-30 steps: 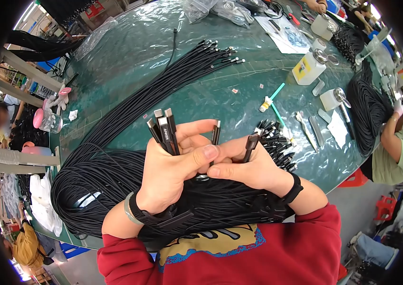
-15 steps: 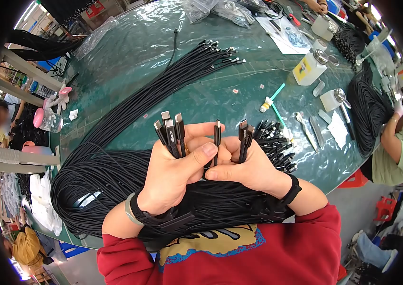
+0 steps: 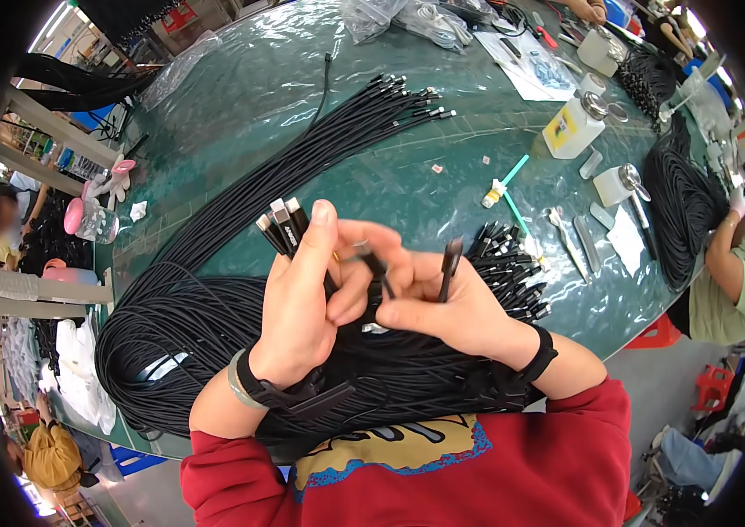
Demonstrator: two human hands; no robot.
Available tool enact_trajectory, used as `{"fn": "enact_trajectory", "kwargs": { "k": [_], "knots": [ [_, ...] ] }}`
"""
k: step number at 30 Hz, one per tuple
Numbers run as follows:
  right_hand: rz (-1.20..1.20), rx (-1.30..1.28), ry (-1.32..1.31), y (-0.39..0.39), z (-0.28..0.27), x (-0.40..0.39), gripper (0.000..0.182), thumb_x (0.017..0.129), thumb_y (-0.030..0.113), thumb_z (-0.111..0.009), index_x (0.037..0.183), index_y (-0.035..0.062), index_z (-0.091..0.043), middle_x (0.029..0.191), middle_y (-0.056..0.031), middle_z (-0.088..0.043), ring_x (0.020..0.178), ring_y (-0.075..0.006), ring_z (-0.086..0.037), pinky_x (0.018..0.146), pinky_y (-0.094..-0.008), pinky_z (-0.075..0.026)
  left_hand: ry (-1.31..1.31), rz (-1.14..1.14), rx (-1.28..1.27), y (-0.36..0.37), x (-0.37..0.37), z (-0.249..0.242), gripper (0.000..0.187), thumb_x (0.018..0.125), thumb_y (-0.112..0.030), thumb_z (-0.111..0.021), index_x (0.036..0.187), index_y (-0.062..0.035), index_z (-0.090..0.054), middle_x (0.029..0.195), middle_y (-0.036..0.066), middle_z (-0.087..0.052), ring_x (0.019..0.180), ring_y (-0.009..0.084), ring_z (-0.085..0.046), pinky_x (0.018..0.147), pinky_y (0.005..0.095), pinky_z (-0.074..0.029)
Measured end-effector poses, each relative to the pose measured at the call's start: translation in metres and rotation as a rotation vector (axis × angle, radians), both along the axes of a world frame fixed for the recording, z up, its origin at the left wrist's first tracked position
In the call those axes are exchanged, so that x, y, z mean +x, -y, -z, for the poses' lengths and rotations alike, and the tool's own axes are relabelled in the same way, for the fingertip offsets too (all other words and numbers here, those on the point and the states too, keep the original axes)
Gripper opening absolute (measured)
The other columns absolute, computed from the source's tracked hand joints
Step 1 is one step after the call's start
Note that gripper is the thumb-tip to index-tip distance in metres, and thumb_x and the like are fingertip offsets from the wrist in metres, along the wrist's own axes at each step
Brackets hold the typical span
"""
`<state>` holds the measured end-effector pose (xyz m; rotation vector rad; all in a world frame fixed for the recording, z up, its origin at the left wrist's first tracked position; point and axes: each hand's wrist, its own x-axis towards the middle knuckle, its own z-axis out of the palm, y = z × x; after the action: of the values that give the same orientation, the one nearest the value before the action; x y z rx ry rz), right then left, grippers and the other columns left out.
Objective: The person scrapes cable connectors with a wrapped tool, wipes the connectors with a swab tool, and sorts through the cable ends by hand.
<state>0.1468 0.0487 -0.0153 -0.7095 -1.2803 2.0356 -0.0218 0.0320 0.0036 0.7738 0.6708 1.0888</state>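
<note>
A cable-assembly workshop. A shared green tabletop (image 3: 320, 140), covered in clear film, carries long bundles of black cables (image 3: 214, 228) beyond the grip, with solvent dispenser bottles (image 3: 572, 123) and small tools farther right. A co-worker (image 3: 728, 281) sits at the far-right edge beside another cable bundle (image 3: 684, 206).

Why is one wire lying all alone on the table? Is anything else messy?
One cable lies apart at the far end of the table, away from the neat bundle. Two small scraps lie loose near the glue tube. Nothing looks spilled or broken.
</note>
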Motion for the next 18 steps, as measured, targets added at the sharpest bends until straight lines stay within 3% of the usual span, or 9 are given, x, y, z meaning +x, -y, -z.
{"fn": "enact_trajectory", "kwargs": {
  "k": [2, 5, 6, 9, 12, 18],
  "knots": [
    [0.040, -0.016, -0.006, -0.003, -0.001, 0.001, 0.014, 0.074, 0.006, -0.065, 0.071, 0.0052, -0.051, 0.064, 0.0055, -0.047, 0.060, -0.0013, -0.043, 0.053, -0.0175, -0.034, -0.027, -0.069, -0.028, -0.001, 0.011, 0.000, 0.046, 0.091, -0.037, -0.035, 0.102, 0.0045, -0.052, 0.087, 0.009, -0.057, 0.068, 0.0085, -0.054, 0.061, 0.0211, -0.044],
    [0.120, -0.050, -0.015, -0.006, 0.000, 0.002, 0.010, 0.076, 0.006, -0.063, 0.074, 0.0040, -0.053, 0.068, 0.0041, -0.051, 0.063, -0.0020, -0.046, 0.056, -0.0176, -0.036, -0.266, -0.156, 0.063, 0.001, 0.028, 0.006, 0.045, 0.091, -0.033, -0.035, 0.111, 0.0048, -0.048, 0.099, 0.010, -0.055, 0.090, 0.0142, -0.053, 0.082, 0.0266, -0.041],
    [0.092, 0.003, 0.016, -0.005, 0.002, 0.002, 0.009, 0.076, 0.007, -0.062, 0.076, 0.0030, -0.055, 0.068, 0.0034, -0.052, 0.063, -0.0023, -0.047, 0.056, -0.0181, -0.037, -0.265, -0.156, 0.060, 0.002, 0.028, 0.006, 0.045, 0.091, -0.033, -0.035, 0.111, 0.0048, -0.048, 0.099, 0.010, -0.055, 0.090, 0.0142, -0.053, 0.082, 0.0266, -0.041],
    [0.037, 0.106, 0.075, -0.004, 0.006, 0.001, 0.009, 0.078, 0.009, -0.061, 0.080, 0.0008, -0.058, 0.069, 0.0021, -0.056, 0.063, -0.0030, -0.049, 0.057, -0.0191, -0.039, -0.347, 0.035, 0.066, 0.004, 0.029, 0.006, 0.044, 0.092, -0.030, -0.033, 0.118, 0.0042, -0.043, 0.110, 0.011, -0.051, 0.103, 0.0168, -0.046, 0.092, 0.0299, -0.033],
    [0.100, 0.029, -0.034, -0.005, 0.007, 0.001, 0.011, 0.077, 0.007, -0.062, 0.084, 0.0009, -0.057, 0.077, -0.0010, -0.059, 0.066, -0.0048, -0.051, 0.060, -0.0190, -0.040, -0.244, -0.007, 0.040, 0.004, 0.029, 0.006, 0.044, 0.092, -0.030, -0.034, 0.119, 0.0041, -0.042, 0.112, 0.012, -0.050, 0.103, 0.0177, -0.047, 0.093, 0.0304, -0.033],
    [0.161, -0.004, -0.081, -0.006, 0.014, 0.003, 0.010, 0.076, 0.008, -0.063, 0.081, 0.0010, -0.058, 0.074, -0.0004, -0.058, 0.065, -0.0047, -0.051, 0.059, -0.0186, -0.039, -0.175, -0.009, 0.062, 0.003, 0.028, 0.009, 0.050, 0.091, -0.036, -0.033, 0.121, 0.0038, -0.039, 0.120, 0.015, -0.046, 0.109, 0.0239, -0.045, 0.095, 0.0355, -0.031]
  ]
}}
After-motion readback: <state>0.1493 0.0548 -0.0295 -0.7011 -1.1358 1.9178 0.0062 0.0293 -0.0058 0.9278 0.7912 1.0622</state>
